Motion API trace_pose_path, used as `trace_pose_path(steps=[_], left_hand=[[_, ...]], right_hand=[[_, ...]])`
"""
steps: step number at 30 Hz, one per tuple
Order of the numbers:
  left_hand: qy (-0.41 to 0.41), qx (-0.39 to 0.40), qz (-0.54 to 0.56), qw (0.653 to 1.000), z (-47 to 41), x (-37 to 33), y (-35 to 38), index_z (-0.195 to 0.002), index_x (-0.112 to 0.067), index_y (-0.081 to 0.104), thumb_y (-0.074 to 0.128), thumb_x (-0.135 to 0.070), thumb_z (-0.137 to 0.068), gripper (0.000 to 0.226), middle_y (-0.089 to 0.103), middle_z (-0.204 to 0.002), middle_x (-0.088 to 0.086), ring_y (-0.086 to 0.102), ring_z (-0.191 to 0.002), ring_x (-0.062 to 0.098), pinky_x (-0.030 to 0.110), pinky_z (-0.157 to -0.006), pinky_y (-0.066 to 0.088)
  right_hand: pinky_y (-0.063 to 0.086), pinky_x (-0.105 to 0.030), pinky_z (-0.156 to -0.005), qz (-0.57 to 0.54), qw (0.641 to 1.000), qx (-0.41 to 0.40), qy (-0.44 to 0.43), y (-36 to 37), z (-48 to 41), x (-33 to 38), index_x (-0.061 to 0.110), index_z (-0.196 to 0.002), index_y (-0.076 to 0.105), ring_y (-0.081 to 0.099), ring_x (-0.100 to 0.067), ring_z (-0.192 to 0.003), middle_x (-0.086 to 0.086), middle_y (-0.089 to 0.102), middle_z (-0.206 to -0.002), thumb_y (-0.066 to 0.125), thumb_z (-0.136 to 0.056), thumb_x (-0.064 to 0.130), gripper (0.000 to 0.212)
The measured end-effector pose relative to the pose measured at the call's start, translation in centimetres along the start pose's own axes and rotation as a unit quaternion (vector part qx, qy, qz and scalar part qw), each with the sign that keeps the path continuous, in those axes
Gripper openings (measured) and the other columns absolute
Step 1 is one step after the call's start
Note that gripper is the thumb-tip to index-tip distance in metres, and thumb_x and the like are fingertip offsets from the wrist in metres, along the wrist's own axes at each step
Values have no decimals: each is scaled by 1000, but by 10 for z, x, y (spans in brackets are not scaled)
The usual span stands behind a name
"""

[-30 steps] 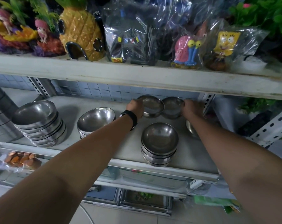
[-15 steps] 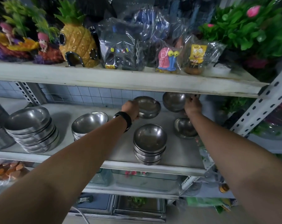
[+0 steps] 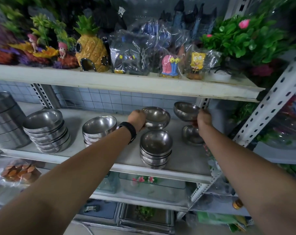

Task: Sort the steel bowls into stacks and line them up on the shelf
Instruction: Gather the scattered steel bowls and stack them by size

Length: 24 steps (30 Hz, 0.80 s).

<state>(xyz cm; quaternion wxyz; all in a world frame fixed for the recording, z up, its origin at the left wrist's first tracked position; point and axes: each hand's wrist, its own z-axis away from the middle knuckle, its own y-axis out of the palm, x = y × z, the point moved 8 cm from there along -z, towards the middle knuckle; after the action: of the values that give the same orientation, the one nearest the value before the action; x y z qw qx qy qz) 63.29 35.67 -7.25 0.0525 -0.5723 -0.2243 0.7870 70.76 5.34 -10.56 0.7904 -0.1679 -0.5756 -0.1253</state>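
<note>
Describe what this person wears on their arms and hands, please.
Both forearms are bare: no sleeves show, and neither the left hand nor the right hand is gloved. A black band, like a watch or fitness strap, circles the left wrist.

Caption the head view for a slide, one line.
Left hand grips a small bowl behind the front stack; right hand holds a second bowl above a third bowl on the shelf.

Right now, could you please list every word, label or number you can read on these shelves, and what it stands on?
Nothing is legible.
Small yellow sign at the foot of the dark plastic-wrapped ornament: lettering too blurred to read.
Round steel bowls: no markings visible.
</note>
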Motion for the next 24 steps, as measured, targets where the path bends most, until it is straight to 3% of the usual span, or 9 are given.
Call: trace_pose_path(steps=[2, 4, 6, 8, 12, 16, 21, 24], left_hand=[[4, -7, -29, 1000, 5, 0, 1, -119, -1, 58, 32, -16, -106, 33, 58, -68, 8, 51, -49, 17, 19, -33, 34], [14, -11, -58, 998, 11, -1, 1, -118, 1, 60, 34, -12, -104, 33, 63, -76, 13, 55, -57, 22, 18, -39, 39], [18, -20, -58, 998, 17, -1, 0, -118, 3, 62, 35, -8, -101, 34, 69, -98, 24, 64, -79, 33, 30, -62, 51], [14, -24, -59, 998, 22, 1, -1, -120, 5, 62, 35, -6, -101, 35, 66, -116, 30, 66, -99, 41, 46, -84, 54], [0, -48, -39, 998, 32, 8, -7, -124, 1, 60, 36, -19, -105, 36, 67, -118, 27, 65, -87, 34, 40, -71, 55], [2, -51, -17, 999, 40, 14, -9, -120, 3, 63, 40, -22, -105, 37, 67, -118, 27, 66, -109, 42, 46, -89, 55], [15, -28, -16, 999, 46, 20, -7, -115, 3, 64, 44, -15, -104, 30, 67, -100, 15, 61, -81, 26, 33, -69, 50], [44, -22, -58, 997, 49, 20, -4, -116, 4, 66, 44, -18, -104, 33, 68, -113, 22, 63, -96, 32, 37, -83, 50]], right_hand=[[54, -35, -57, 1, 1000, 6, -1, -1, 1, -1, 16, -107, 66, 64, -27, -60, -10, 68, -75, 37, -104, 34, 34], [56, -35, -58, 4, 1000, 18, -1, -1, 4, -2, 15, -108, 67, 65, -27, -60, -11, 69, -76, 37, -104, 35, 36], [55, -34, -56, 4, 1000, 22, 0, -1, 7, -1, 14, -108, 68, 64, -26, -57, -11, 69, -74, 37, -104, 34, 37], [54, -33, -55, 3, 1000, 28, -2, -1, 11, 1, 13, -109, 67, 63, -25, -54, -10, 68, -71, 37, -104, 31, 35], [49, -29, -53, 6, 999, 46, -11, 3, 24, 10, 17, -111, 63, 59, -23, -51, -10, 65, -70, 36, -105, 27, 30], [39, -26, -48, 19, 999, 41, -26, 6, 38, 18, 16, -109, 65, 56, -23, -53, -10, 65, -72, 36, -104, 25, 31], [45, -35, -74, 51, 997, 36, -41, 9, 53, 19, 10, -113, 69, 61, -29, -88, -13, 69, -100, 37, -103, 27, 37], [50, -38, -84, 68, 995, 45, -54, 9, 69, 22, 14, -110, 69, 64, -34, -102, -16, 71, -109, 36, -102, 25, 35]])
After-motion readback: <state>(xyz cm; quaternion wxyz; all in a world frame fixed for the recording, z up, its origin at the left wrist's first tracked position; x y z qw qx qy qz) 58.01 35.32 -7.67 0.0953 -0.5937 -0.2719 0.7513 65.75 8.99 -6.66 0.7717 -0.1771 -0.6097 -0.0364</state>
